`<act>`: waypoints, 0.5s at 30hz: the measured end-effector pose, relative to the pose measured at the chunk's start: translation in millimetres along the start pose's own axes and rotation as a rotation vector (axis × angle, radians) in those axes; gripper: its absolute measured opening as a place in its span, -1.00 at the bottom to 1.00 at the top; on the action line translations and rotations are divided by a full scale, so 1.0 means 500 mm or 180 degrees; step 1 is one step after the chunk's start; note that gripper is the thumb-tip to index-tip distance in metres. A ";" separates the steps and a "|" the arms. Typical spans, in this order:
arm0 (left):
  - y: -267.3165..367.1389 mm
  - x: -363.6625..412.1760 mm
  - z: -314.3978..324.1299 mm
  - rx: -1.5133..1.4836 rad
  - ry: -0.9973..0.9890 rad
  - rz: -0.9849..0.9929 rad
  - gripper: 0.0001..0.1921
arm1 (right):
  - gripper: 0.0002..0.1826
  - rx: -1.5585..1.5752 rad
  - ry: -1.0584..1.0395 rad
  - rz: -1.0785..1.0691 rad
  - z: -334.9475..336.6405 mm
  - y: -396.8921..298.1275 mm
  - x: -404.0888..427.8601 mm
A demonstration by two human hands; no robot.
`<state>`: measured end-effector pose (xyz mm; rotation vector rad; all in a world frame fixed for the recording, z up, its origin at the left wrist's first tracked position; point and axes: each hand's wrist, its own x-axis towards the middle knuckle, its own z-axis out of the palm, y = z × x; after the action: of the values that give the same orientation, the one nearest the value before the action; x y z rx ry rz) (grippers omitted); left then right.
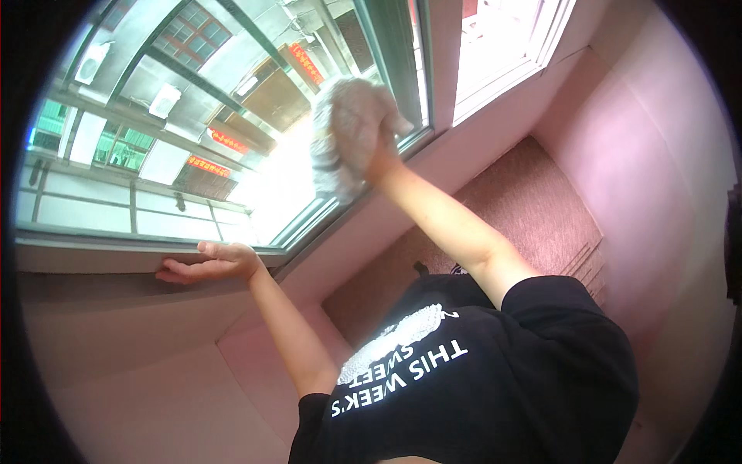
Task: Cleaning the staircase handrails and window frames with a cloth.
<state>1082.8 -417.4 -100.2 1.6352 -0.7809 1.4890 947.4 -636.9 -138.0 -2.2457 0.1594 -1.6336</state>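
Observation:
My right hand [377, 139] holds a crumpled light-grey cloth [336, 145] against or close to the window glass [191, 122], near its right side. Hand and cloth are blurred, and the fingers are partly hidden by the cloth. My left hand [214, 264] is at the lower edge of the window frame [116, 243], its palm turned up and its thumb apart from the curled fingers. Nothing is in it. Whether it touches the frame cannot be told.
Curved bars [197, 78] stand outside the glass, with a building beyond. A second bright window [493, 58] is at the upper right. Pinkish walls [637, 162] meet a brown textured floor [522, 185] below. A dark object [733, 243] shows at the far right rim.

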 end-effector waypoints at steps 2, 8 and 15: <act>-0.007 -0.003 0.003 -0.0095 0.0002 0.0050 -0.42 | -0.70 -0.2319 0.0700 0.0086 -0.006 0.062 -0.039; 0.008 0.003 0.008 -0.0028 0.0072 0.0238 -0.43 | -0.51 -0.0869 0.0172 0.1436 0.011 0.242 -0.188; -0.006 0.000 0.005 0.0054 0.0141 0.0237 -0.42 | -0.67 0.0619 0.1219 0.2350 0.036 0.201 -0.312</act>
<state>1086.4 -418.0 -100.6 1.5956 -0.8143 1.5826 925.1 -680.1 -317.8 -1.4408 0.7832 -1.5305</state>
